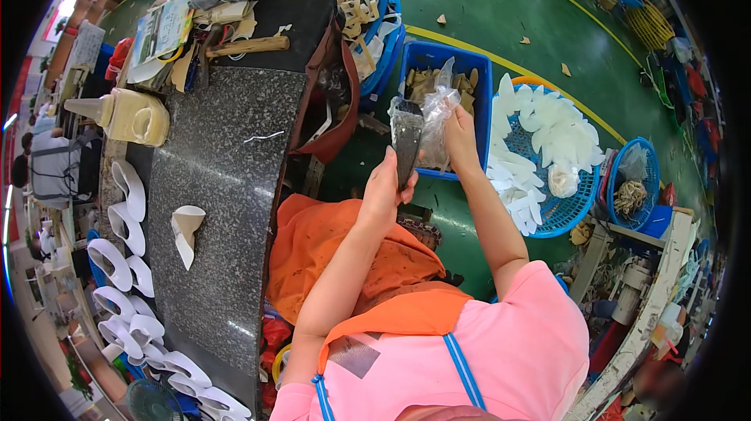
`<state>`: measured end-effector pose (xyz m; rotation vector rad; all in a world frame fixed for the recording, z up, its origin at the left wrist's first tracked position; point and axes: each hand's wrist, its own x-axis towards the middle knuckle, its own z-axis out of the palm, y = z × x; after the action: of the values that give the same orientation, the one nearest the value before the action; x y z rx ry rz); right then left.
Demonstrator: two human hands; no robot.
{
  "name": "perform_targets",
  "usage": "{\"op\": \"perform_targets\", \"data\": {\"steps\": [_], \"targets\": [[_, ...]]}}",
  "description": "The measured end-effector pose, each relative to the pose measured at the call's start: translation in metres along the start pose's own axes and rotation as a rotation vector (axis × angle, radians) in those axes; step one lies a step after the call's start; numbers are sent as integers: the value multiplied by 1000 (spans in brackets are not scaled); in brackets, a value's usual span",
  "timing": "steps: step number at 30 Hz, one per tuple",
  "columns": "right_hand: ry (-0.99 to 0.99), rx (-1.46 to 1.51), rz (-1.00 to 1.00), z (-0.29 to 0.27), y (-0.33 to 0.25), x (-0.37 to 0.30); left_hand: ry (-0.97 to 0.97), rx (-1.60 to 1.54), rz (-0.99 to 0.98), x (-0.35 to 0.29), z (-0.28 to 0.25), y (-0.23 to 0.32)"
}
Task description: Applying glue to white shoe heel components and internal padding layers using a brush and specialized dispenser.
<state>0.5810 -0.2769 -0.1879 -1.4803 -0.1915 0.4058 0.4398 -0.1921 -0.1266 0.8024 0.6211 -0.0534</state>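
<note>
Glossy green floor (pixel 540 22) spreads beneath. Fingers of the left hand (pixel 382 192) clamp a dark oblong block (pixel 407 135); the right hand (pixel 461 136) pinches crumpled clear plastic film (pixel 438 114) just beside it — best kept gathered, since the blue rectangular plastic bin (pixel 485 92) below could snag it. Rightward: a round blue mesh basket (pixel 565 206).

L hand (pixel 381 192) grips dark bar (pixel 407 138), R hand (pixel 460 138) holds clear plastic bag (pixel 436 125) just beside it, nr blue bin (pixel 484 104) w/ tan pcs (pixel 465 86); rnd blue basket (pixel 565 216) w/ white pcs (pixel 565 127) to R.

Speckled dark benchtop (pixel 223 186), bent pale piece (pixel 185 229), white strand (pixel 264 138), squeeze bottle (pixel 139 117) at left edge
</note>
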Motion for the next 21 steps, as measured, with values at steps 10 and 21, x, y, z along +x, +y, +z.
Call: {"op": "perform_targets", "data": {"steps": [10, 21], "targets": [[-128, 621, 460, 16, -36, -23, 295, 223, 278, 9, 9, -17], [-412, 743, 326, 0, -44, -34, 366, 231, 193, 8, 5, 3]]}}
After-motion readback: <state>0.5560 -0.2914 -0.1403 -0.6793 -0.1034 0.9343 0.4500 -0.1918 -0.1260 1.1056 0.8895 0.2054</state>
